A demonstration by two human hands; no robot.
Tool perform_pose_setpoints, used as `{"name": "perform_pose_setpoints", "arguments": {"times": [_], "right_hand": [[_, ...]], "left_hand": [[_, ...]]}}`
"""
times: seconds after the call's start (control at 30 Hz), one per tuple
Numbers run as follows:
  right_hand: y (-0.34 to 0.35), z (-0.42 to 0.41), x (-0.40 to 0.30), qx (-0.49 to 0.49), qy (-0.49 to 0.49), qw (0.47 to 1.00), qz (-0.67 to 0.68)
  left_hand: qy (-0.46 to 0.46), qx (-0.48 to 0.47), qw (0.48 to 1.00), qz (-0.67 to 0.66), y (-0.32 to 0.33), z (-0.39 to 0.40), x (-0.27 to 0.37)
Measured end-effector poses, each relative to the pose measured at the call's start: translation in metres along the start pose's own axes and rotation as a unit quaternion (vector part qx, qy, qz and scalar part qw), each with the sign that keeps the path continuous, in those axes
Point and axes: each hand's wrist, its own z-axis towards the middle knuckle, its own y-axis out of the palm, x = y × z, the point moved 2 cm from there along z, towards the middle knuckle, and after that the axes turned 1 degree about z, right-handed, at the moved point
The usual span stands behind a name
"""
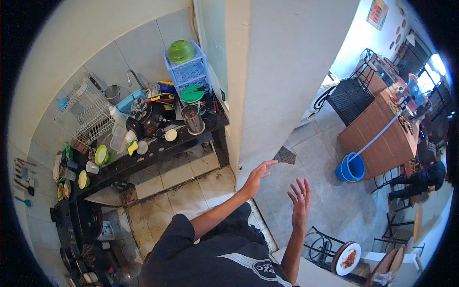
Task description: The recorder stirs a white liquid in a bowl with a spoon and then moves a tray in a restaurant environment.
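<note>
My left hand (pixel 255 179) is raised in front of me with its fingers stretched out, holding nothing. Beyond its fingertips stands the lower end of a pale wall (pixel 276 89). My right hand (pixel 300 202) is up as well, fingers spread, with nothing in it. Grey floor tiles (pixel 322 201) lie below and past it. The two hands are apart from each other. To my left runs a black kitchen counter (pixel 157 146) crowded with dishes, a steel canister (pixel 192 118) and a green-and-yellow sponge (pixel 132 147).
A white wire dish rack (pixel 89 118) and a blue plastic basket tower (pixel 186 64) stand on the counter. On the right are a blue bucket (pixel 350 168) holding a pole, a wooden counter (pixel 376 136), a person (pixel 423 179) and a plate of food (pixel 348 259).
</note>
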Motion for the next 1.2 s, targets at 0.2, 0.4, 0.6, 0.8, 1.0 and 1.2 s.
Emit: {"name": "perform_pose_setpoints", "arguments": {"times": [0.2, 0.4, 0.6, 0.8, 1.0, 1.2], "right_hand": [[-0.013, 0.038, -0.001, -0.06, 0.012, 0.998, -0.006], [-0.025, 0.108, -0.016, -0.148, -0.001, 0.989, 0.005], [-0.06, 0.164, -0.046, -0.157, 0.006, 0.987, -0.01], [-0.101, 0.232, -0.06, -0.151, 0.032, 0.988, -0.009], [-0.114, 0.295, -0.067, -0.218, 0.027, 0.975, -0.021], [-0.155, 0.314, -0.063, -0.185, 0.061, 0.981, 0.007]], "left_hand": [[-0.07, 0.035, 0.997, -0.007, 0.019, 0.007, -0.026], [-0.052, 0.058, 0.996, -0.033, 0.033, 0.049, -0.027], [-0.109, 0.029, 0.994, -0.002, 0.061, 0.124, -0.036], [-0.112, 0.027, 0.993, -0.014, 0.092, 0.202, -0.037], [-0.106, 0.158, 0.981, -0.034, 0.08, 0.242, -0.049], [-0.108, 0.256, 0.96, -0.034, 0.075, 0.261, -0.058]]}}
